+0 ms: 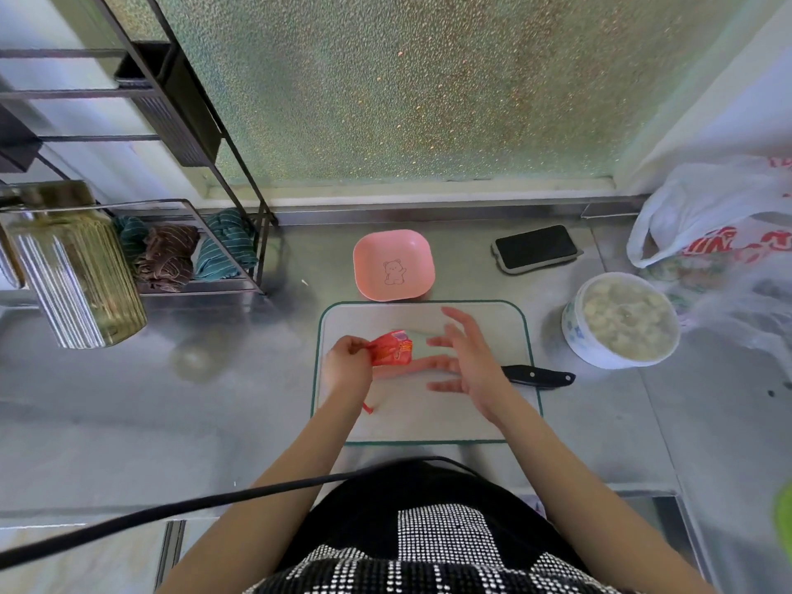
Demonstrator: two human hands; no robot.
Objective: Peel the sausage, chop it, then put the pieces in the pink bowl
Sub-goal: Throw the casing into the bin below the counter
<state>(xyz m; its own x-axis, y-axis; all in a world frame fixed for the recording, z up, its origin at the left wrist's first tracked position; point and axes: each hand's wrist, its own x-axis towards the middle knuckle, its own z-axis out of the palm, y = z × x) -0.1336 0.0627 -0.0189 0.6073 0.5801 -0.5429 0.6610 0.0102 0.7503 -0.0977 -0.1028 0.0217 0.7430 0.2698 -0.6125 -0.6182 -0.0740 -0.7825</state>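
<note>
We note the left hand (346, 362) closed in a pinch on the red wrapper (392, 347), which bunches up just right of the fingers, above the cutting board (505, 327). The right hand (465, 358) is spread open, fingers apart, holding nothing; it hovers over the middle of the board, blurred. Between the two hands we see the sausage (413, 365), a pale pink length lying on the board, its left end under the wrapper, its right end at the right hand's fingertips. We cannot tell whether those fingertips touch it. A small red scrap (367, 407) lies on the board near the left wrist.

A knife (538, 376) with a black handle lies at the board's right edge, its blade hidden behind the right hand. The pink bowl (393, 264) sits just beyond the board's far edge, empty, a bear drawn on its bottom.

Further out on the metal counter (214, 400): a phone (535, 249) face up to the right of the bowl, a white tub (621, 321) of pale food right of the board, a plastic bag (707, 216) behind it. At far left, a wire rack (193, 250) holds striped cloths.
</note>
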